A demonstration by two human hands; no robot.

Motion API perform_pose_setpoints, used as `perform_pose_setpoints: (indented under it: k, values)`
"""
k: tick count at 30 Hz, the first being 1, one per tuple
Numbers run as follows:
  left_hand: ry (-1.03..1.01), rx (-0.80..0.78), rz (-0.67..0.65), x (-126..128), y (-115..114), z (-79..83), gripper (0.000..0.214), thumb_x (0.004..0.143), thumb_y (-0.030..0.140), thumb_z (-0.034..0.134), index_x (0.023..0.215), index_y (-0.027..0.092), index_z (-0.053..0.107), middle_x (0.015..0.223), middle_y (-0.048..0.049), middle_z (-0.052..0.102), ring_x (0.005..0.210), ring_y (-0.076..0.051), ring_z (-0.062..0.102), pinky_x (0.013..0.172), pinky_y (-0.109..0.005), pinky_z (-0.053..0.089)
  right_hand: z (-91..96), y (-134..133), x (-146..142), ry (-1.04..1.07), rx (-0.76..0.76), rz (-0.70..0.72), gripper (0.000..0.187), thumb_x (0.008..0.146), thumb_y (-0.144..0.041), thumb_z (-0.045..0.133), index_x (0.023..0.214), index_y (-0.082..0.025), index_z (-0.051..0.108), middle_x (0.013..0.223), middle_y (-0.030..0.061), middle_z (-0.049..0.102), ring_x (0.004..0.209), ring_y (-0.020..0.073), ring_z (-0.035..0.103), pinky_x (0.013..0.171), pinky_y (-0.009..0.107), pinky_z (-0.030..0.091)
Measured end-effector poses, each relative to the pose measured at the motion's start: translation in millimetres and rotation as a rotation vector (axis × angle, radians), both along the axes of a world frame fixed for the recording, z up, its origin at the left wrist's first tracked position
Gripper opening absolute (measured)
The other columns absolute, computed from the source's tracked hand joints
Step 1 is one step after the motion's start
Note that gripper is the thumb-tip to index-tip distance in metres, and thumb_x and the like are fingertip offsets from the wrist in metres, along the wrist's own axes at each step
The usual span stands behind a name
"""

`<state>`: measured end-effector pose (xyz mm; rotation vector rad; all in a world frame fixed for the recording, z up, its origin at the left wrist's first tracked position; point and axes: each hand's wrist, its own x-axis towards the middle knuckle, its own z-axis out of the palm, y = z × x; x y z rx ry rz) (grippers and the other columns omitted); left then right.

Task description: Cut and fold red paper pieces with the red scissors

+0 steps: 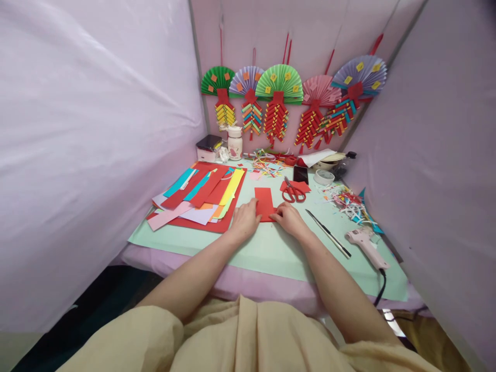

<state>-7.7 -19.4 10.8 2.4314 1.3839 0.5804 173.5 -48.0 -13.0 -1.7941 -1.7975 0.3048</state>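
"Where to look first?"

"At the green cover [271,258], spread beneath the scissors [293,191]. On it, between left hand [246,219] and right hand [287,218]: the red paper [264,199], just left of the scissors and nearer the body."

"And the grip?"

"On the left: curled, with fingers at the paper's left edge and thumb near its lower end; pinching or merely pressing, hard to say. On the right: curled too, with thumb and fingertips seeming to pinch the lower right corner."

"How to handle the paper?"

"As something light, probably: thin, bendy, easy to crease, hardly slippery. Best taken by the side edges, low down, with flat fingers rather than a hard squeeze. Number of layers: too small to make out."

"What else, biggest first?"

"Left of the scissors, a red board [228,227] under coloured strips [206,188]. Beyond the scissors, hanging, five fans [279,82]. To their right and nearer the body, a glue gun [367,248] and a thin tool [329,234]. Just beyond them, a phone [300,174]. Farther right, tape [324,182], then scraps [351,201]."

"Anything in the way?"

"Close on the right, the scissors themselves; to their left, past the paper, the board's edge."
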Motion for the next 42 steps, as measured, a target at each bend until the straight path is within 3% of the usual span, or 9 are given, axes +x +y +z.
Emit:
perform_pose_setpoints:
  k: [24,28,30,33,36,40,42]
  values:
    - [0.073,0.042,0.003,2.5,0.3,-4.5,0.045,0.085,0.024,0.053,0.128,0.014,0.043,0.112,-0.0133,0.061,0.108,-0.029,0.053,0.090,-0.040,0.036,3.1,1.8,-3.5,-0.089,-0.020,-0.026,0.024,0.080,-0.029,0.063,0.061,-0.017,0.057,0.084,0.0058,0.056,0.074,0.0157,0.055,0.073,0.028,0.041]
    - [0.063,0.099,0.050,1.7,-0.2,-6.5,0.049,0.083,0.026,0.057,0.129,0.014,0.044,0.118,-0.0149,0.056,0.110,-0.030,0.050,0.090,-0.041,0.037,1.6,1.6,-4.2,-0.088,-0.004,-0.036,0.024,0.078,-0.030,0.064,0.059,-0.017,0.055,0.081,0.0049,0.053,0.073,0.0158,0.054,0.072,0.029,0.042]
    - [0.051,0.151,0.028,1.8,0.9,-7.1,0.041,0.083,0.024,0.056,0.123,0.016,0.051,0.119,-0.0134,0.054,0.111,-0.028,0.049,0.090,-0.039,0.038,1.1,1.3,-4.8,-0.062,0.009,-0.058,0.019,0.075,-0.030,0.065,0.064,-0.017,0.056,0.080,0.0042,0.052,0.073,0.0166,0.054,0.073,0.030,0.043]
    - [0.092,0.163,-0.121,2.9,4.0,-7.6,0.019,0.087,0.017,0.047,0.097,0.017,0.063,0.102,-0.0096,0.060,0.099,-0.024,0.053,0.084,-0.034,0.040,3.9,0.2,-4.8,0.083,0.079,-0.103,0.012,0.071,-0.026,0.065,0.077,-0.017,0.059,0.088,0.0045,0.052,0.074,0.0162,0.055,0.077,0.033,0.046]
    - [0.137,0.157,-0.209,4.2,6.0,-8.0,0.025,0.088,0.013,0.041,0.082,0.017,0.064,0.086,-0.0081,0.062,0.087,-0.021,0.056,0.077,-0.032,0.041,13.7,-3.8,-3.5,0.391,0.143,-0.140,0.012,0.072,-0.023,0.059,0.083,-0.018,0.058,0.100,0.0061,0.051,0.079,0.0157,0.057,0.077,0.034,0.050]
    - [0.167,0.195,-0.208,4.3,5.2,-7.6,0.024,0.088,0.014,0.041,0.083,0.017,0.064,0.086,-0.0082,0.063,0.084,-0.022,0.056,0.073,-0.032,0.040,32.2,-13.3,-1.8,0.938,-0.040,-0.125,0.014,0.069,-0.024,0.060,0.083,-0.021,0.058,0.101,0.0045,0.051,0.091,0.0183,0.055,0.071,0.034,0.056]
    - [0.190,0.197,-0.203,4.0,4.0,-6.9,0.024,0.089,0.014,0.041,0.084,0.017,0.064,0.087,-0.0086,0.063,0.084,-0.022,0.057,0.073,-0.033,0.039,39.1,-17.1,-1.2,1.091,-0.138,-0.114,0.016,0.066,-0.022,0.063,0.081,-0.022,0.059,0.098,0.0032,0.051,0.091,0.0182,0.053,0.070,0.035,0.058]
